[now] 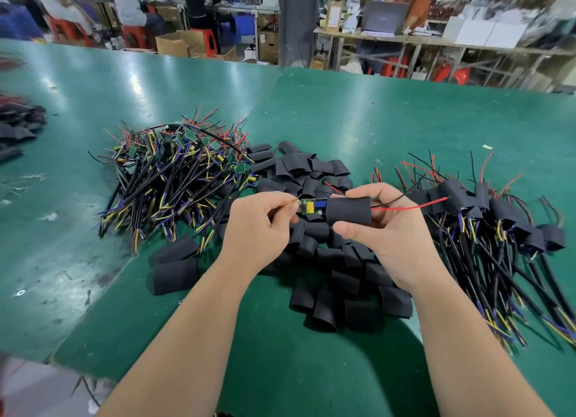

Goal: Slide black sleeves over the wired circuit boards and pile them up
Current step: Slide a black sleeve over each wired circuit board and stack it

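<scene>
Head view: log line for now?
sleeving | left hand pinches board wire | right hand holds sleeve, board partly in | sleeved pile right

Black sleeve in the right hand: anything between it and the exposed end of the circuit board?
Nothing visible. The black tubular sleeve partly covers the green circuit board; the left hand pinches only wires beyond its bare end.

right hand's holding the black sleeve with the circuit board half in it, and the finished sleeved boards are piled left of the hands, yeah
Not quite. The head view shows the pile of sleeved boards to the right of the hands; the pile on the left is bare wired boards. The right hand does grip the black sleeve with the circuit board partly inside.
</scene>
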Action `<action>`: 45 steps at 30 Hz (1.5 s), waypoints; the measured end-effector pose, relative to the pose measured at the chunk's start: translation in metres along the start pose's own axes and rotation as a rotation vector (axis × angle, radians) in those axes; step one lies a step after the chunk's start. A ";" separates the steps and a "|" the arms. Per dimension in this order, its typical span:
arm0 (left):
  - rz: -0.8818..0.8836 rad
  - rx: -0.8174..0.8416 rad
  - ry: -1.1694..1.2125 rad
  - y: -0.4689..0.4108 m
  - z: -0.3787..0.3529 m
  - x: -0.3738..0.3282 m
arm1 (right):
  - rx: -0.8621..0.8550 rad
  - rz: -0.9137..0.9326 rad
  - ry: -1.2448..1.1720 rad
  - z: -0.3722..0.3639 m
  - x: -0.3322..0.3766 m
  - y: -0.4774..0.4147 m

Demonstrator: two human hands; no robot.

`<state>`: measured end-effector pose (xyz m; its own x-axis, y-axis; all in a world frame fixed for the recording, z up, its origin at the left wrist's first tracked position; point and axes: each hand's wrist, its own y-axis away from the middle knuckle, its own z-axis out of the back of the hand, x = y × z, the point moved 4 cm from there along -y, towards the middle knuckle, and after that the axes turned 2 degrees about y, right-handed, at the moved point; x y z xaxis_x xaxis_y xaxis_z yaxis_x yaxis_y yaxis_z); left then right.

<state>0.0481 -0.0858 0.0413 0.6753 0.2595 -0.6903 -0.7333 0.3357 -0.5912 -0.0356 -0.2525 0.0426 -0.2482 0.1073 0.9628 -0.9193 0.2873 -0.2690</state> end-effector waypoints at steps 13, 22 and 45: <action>-0.113 0.049 -0.026 0.004 -0.006 -0.008 | -0.098 -0.100 -0.148 -0.011 -0.014 -0.001; -0.068 0.085 -0.016 0.004 -0.010 -0.003 | -0.118 -0.166 -0.325 -0.014 -0.021 -0.002; -0.139 0.079 -0.199 0.003 -0.006 -0.007 | -0.133 -0.155 -0.153 -0.023 -0.024 0.003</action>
<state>0.0409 -0.0920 0.0419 0.7773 0.3759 -0.5045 -0.6290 0.4487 -0.6348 -0.0250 -0.2323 0.0183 -0.1599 -0.0904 0.9830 -0.9041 0.4131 -0.1091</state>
